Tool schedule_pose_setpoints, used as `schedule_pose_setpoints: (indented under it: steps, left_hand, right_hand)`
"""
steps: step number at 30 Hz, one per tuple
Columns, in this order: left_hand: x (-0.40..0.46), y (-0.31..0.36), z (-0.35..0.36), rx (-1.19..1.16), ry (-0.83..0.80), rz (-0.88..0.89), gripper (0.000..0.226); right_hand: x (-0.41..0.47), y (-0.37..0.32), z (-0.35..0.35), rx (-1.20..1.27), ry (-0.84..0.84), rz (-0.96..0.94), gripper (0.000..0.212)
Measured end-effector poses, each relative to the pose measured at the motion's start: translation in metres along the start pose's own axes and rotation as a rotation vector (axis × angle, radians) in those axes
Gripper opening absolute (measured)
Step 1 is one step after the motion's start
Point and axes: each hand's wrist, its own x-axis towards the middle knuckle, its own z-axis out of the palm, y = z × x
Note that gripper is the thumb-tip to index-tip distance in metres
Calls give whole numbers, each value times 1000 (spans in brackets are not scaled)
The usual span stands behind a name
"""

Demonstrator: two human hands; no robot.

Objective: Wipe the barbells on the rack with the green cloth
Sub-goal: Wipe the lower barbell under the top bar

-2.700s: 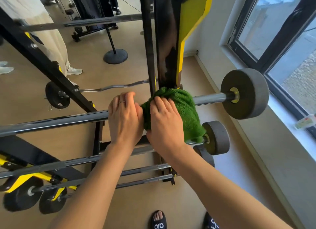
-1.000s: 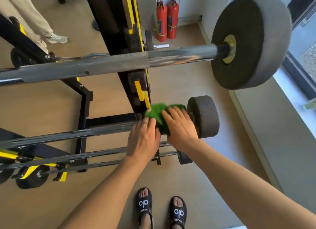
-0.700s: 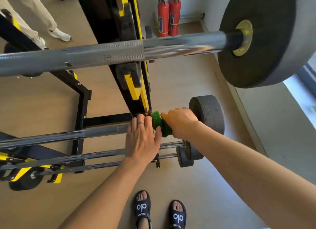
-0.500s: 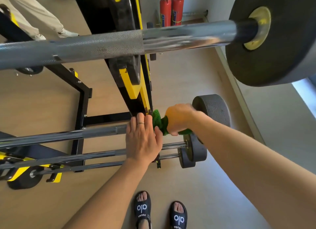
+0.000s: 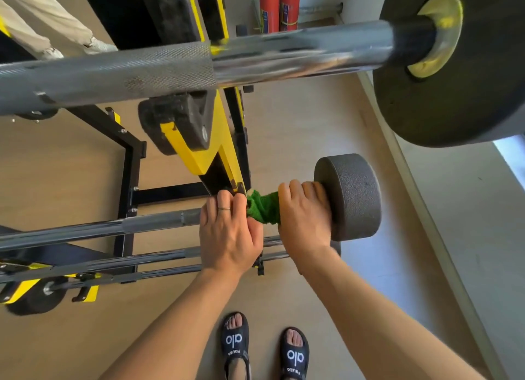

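Cloth (image 5: pixel 262 210) is bunched round the second bar (image 5: pixel 113 229) on the rack (image 5: pixel 126 178), just left of the small plate (image 5: pixel 350 196). Right hand (image 5: pixel 305 219) grips the cloth, fingers curled over it; left hand (image 5: pixel 228 233) lies on the bar beside it, fingers bent at the cloth's edge (whether they pinch it I cannot tell). Risks: knuckles jamming against the plate on a rightward stroke; cloth snagging on the yellow bracket (image 5: pixel 196 152); head knocking the top bar (image 5: pixel 119 73).

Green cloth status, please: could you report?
Both hands, left and right, grip fluffy green cloth around second chrome barbell. Nothing in the way.
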Motion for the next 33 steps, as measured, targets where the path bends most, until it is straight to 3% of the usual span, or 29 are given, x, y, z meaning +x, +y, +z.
schedule_pose_setpoints:
  steps: [1, 5, 7, 9, 12, 14, 16, 18, 20, 24, 26, 28, 31, 33]
  left_hand:
    - [0, 0, 0, 6, -5, -6, 25]
    - [0, 1, -1, 28, -21, -24, 25]
    - [0, 1, 0, 24, -7, -14, 24]
    - [0, 1, 0, 7, -1, -12, 23]
    - [0, 1, 0, 13, -16, -28, 25]
    - [-1, 1, -1, 22, -27, -24, 26]
    - [-1, 1, 0, 24, -30, -29, 26]
    - [-1, 1, 1, 15, -27, -32, 25]
    - [-2, 2, 1, 11, -18, -36, 24]
    - [-3, 3, 0, 7, 1, -37, 26]
    - [-3, 3, 1, 4, 12, -30, 25]
    - [-1, 3, 2, 4, 8, -32, 25]
    - [-1, 3, 1, 12, -12, -50, 26]
    - [-2, 3, 0, 25, -31, -55, 27]
  right_hand:
    - [10, 1, -9, -15, -103, -32, 18]
    - [63, 11, -41, 10, -787, -137, 15]
    - [80, 9, -49, -22, -992, -115, 24]
    - [71, 7, -41, -6, -883, -95, 18]
    - [15, 9, -14, 9, -250, -119, 19]
    - [-14, 12, 7, 13, 45, -108, 28]
    - [-18, 10, 18, 29, 119, -75, 23]
    - [-6, 6, 13, 4, 84, -37, 19]
    - [13, 5, -6, -14, -105, -84, 17]
    - [66, 10, -42, -18, -827, -150, 24]
    - [79, 8, -48, -37, -1001, -115, 31]
    - [67, 7, -40, -26, -844, -116, 19]
    - [14, 0, -12, -19, -213, -111, 12]
    - [-12, -6, 9, -13, 57, -53, 17]
